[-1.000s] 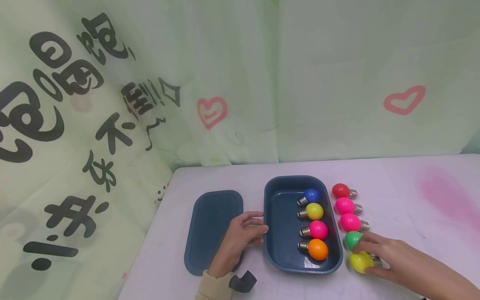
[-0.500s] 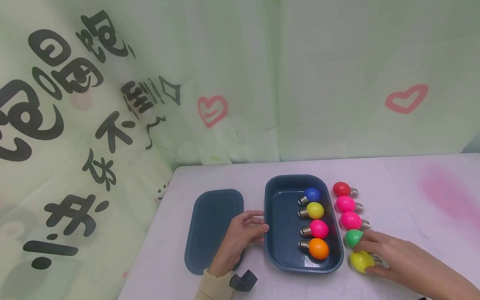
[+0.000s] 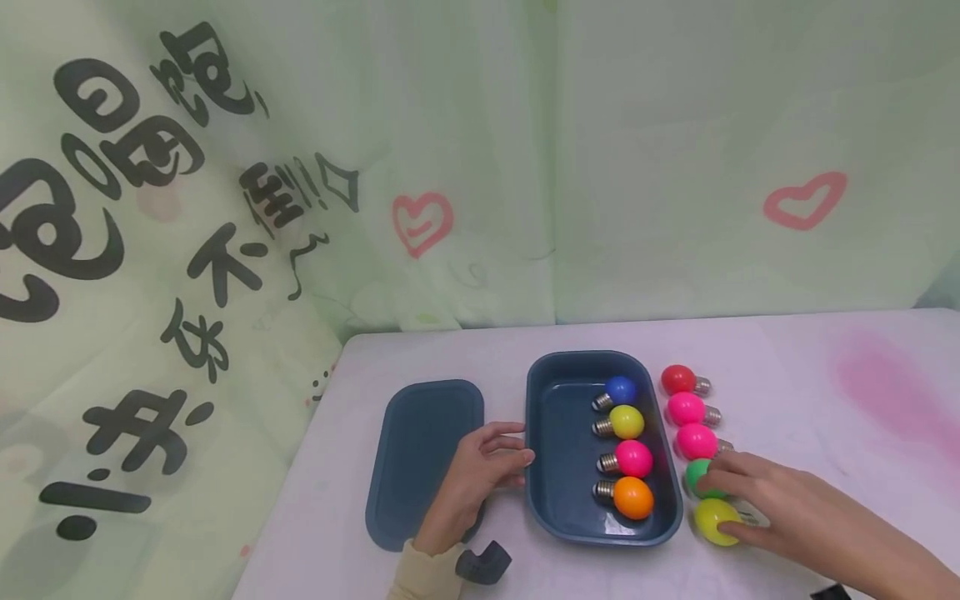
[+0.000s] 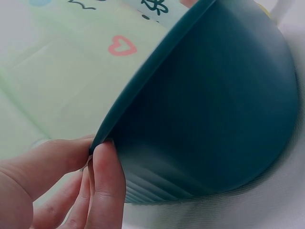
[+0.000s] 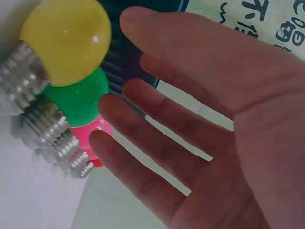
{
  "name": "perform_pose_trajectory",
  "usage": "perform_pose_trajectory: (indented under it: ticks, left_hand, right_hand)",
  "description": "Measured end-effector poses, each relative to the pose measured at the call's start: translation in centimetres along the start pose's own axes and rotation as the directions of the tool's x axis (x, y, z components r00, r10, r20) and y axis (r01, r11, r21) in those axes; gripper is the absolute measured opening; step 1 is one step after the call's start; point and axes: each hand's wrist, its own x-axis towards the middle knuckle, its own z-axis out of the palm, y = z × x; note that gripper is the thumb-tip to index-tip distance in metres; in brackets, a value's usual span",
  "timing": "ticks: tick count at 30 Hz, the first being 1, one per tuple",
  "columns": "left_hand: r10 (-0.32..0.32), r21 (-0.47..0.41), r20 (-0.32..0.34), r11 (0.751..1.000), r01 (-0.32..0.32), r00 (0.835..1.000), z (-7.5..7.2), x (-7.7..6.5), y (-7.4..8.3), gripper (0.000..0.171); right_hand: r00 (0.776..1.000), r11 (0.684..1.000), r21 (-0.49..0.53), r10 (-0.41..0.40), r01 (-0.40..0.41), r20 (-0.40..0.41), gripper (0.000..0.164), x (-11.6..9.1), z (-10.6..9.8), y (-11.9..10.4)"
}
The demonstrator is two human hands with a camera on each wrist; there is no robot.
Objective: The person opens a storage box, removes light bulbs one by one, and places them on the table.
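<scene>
My left hand (image 3: 480,475) pinches the left rim of a dark blue plastic box (image 4: 209,109) between thumb and fingers, as the left wrist view shows. Inside the box lie a blue bulb (image 3: 621,390), a yellow bulb (image 3: 627,422), a pink bulb (image 3: 635,458) and an orange bulb (image 3: 633,498). Right of the box, my right hand (image 3: 787,500) hovers with spread fingers over a second yellow bulb (image 5: 66,40) and a green bulb (image 5: 81,98). The right wrist view shows its fingers apart, holding nothing. Farther back are two pink bulbs (image 3: 694,442) and a red bulb (image 3: 678,379).
Flat on the table (image 3: 810,400), left of the box, lies a dark blue lid (image 3: 423,450), partly covered by my left hand. A dark curved piece (image 3: 483,564) is by my left sleeve (image 3: 426,573). A printed curtain (image 3: 637,167) hangs behind the table.
My right hand was round the yellow bulb in the row; now its fingers are spread wider, over the green bulb too. The left hand stays at the box rim.
</scene>
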Motion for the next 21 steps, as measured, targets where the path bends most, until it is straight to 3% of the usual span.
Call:
perform_pose_trajectory:
  ticks: [6,14,18,21]
  left_hand:
    - [0.001,-0.010,0.007,1.000,-0.001,1.000,-0.1,-0.2,0.1,0.045]
    - [0.004,-0.012,0.011,1.000,-0.004,1.000,-0.1,-0.2,0.2,0.044]
    - [0.006,-0.012,0.010,1.000,-0.006,1.000,-0.1,-0.1,0.1,0.044]
    - [0.005,-0.012,0.009,1.000,-0.005,1.000,-0.1,-0.2,0.1,0.045]
  right_hand:
    - [0.996,0.998,0.005,-0.062,0.063,-0.062,0.043,0.4,-1.0,-1.2]
    - [0.993,0.996,0.026,-0.088,0.091,-0.083,0.043,1.2,-1.5,-2.7]
    - [0.965,0.981,-0.017,-0.192,0.192,-0.179,0.040,1.5,-1.3,-3.4]
    - [0.946,0.968,-0.032,-0.249,0.247,-0.207,0.040,1.8,-1.2,-3.9]
